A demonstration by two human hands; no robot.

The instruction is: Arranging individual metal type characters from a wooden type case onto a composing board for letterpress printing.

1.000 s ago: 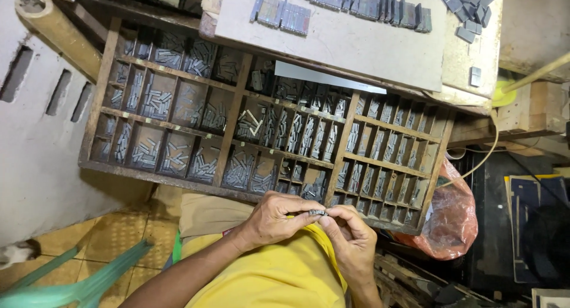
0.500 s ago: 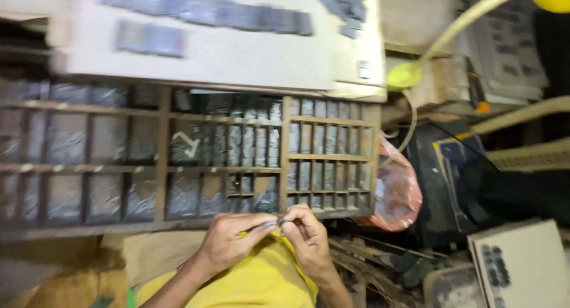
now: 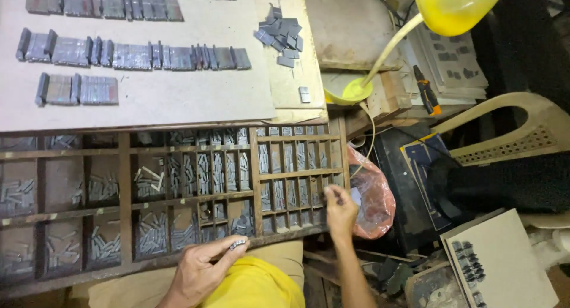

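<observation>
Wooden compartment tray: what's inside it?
The wooden compartment tray holds small grey metal pieces, sorted by compartment. Its back row is hidden under the board. Right hand reaches in; left hand pinches several.

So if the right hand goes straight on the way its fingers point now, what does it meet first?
The right hand points up and slightly left, over the wooden type tray. It would probably first meet the small compartments of metal type at the tray's right end, though its height above them is unclear.

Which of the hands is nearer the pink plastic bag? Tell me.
Right. The right hand is raised over the type case's right-hand compartments, just beside the pink plastic bag. The left hand sits farther off at the case's front edge.
</observation>
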